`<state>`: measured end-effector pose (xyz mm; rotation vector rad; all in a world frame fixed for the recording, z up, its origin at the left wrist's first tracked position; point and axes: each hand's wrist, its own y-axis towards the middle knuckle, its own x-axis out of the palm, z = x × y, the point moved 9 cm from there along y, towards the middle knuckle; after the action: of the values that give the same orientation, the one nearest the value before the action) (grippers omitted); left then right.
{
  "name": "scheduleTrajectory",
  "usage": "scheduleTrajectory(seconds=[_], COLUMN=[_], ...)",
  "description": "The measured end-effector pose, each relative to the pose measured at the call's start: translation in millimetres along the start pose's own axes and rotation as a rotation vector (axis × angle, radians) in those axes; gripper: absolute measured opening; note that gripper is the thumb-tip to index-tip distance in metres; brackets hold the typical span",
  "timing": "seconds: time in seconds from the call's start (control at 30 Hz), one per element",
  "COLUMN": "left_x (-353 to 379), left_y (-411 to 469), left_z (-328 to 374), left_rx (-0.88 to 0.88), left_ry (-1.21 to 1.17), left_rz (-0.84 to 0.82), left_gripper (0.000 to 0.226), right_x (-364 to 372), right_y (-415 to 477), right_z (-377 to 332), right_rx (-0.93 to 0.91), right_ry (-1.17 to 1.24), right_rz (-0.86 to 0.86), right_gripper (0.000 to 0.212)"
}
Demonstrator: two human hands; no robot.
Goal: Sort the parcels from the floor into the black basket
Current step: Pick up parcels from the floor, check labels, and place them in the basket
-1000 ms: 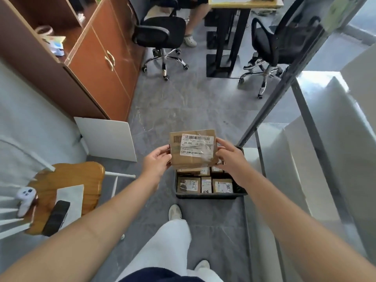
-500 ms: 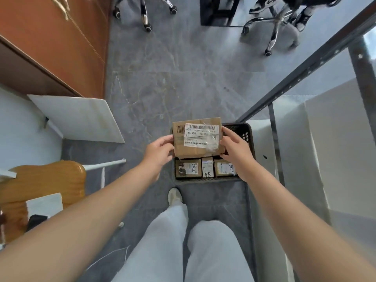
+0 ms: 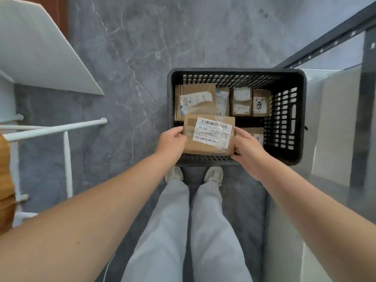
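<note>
Both hands, left hand (image 3: pixel 172 141) and right hand (image 3: pixel 248 148), grip the ends of a parcel (image 3: pixel 208 135) over the basket (image 3: pixel 298 119); it looks light, stiff, slick-taped.

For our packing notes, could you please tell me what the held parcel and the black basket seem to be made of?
The parcel looks like matte brown cardboard; its label seems white paper under glossy clear tape that glints. The black basket is probably moulded matte plastic, judging by its perforated grid walls.
</note>
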<state>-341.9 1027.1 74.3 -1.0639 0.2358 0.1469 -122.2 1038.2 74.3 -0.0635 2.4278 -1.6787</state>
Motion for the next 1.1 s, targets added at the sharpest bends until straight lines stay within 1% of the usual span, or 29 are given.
scheduleTrajectory(seconds=[0.07, 0.13, 0.23, 0.27, 0.33, 0.47, 0.6, 0.67, 0.73, 0.77, 0.83, 0.93, 1.0, 1.1], left_x=[16, 31, 46, 52, 61, 69, 64, 67, 74, 80, 91, 96, 92, 84], left_y=[29, 55, 84, 91, 102, 112, 109, 106, 99, 96, 93, 99, 99, 88], left_z=[-14, -32, -67, -76, -86, -94, -97, -96, -86, -82, -73, -64, -50, -30], left_rx=[0.052, 0.075, -0.012, -0.031, -0.04, -0.017, -0.034, -0.054, -0.086, -0.121, -0.191, -0.27, -0.24, -0.116], left_ry=[0.161, 0.292, 0.353, 0.364, 0.374, 0.338, 0.325, 0.398, 0.471, 0.486, 0.481, 0.441, 0.462, 0.485], left_rz=[0.014, 0.043, 0.126, 0.148, 0.185, 0.246, 0.276, 0.268, 0.273, 0.278, 0.273, 0.246, 0.25, 0.217], left_gripper=[0.041, 0.032, 0.019, 0.018, 0.031, 0.049, 0.069, 0.074, 0.077, 0.078, 0.074, 0.056, 0.054, 0.054], right_x=[7, 13, 18, 19, 20, 26, 45, 54, 59, 62, 67, 71, 67, 58], right_y=[44, 80, 119, 130, 148, 168, 174, 174, 174, 174, 174, 174, 168, 144], right_z=[24, 42, 61, 66, 74, 76, 66, 65, 64, 63, 62, 47, 35, 9], right_rx=[0.03, 0.058, 0.067, 0.058, 0.056, 0.028, -0.073, -0.075, -0.038, -0.002, 0.084, 0.124, 0.117, 0.018], right_ry=[-0.01, -0.018, -0.112, -0.142, -0.166, -0.15, -0.102, -0.133, -0.215, -0.266, -0.331, -0.364, -0.388, -0.433], right_rz=[-0.009, 0.002, 0.019, 0.015, 0.025, 0.037, 0.004, -0.018, -0.041, -0.064, -0.096, -0.058, 0.014, 0.138], right_gripper=[0.052, 0.055, 0.058, 0.059, 0.059, 0.042, 0.05, 0.049, 0.045, 0.045, 0.054, 0.059, 0.061, 0.053])
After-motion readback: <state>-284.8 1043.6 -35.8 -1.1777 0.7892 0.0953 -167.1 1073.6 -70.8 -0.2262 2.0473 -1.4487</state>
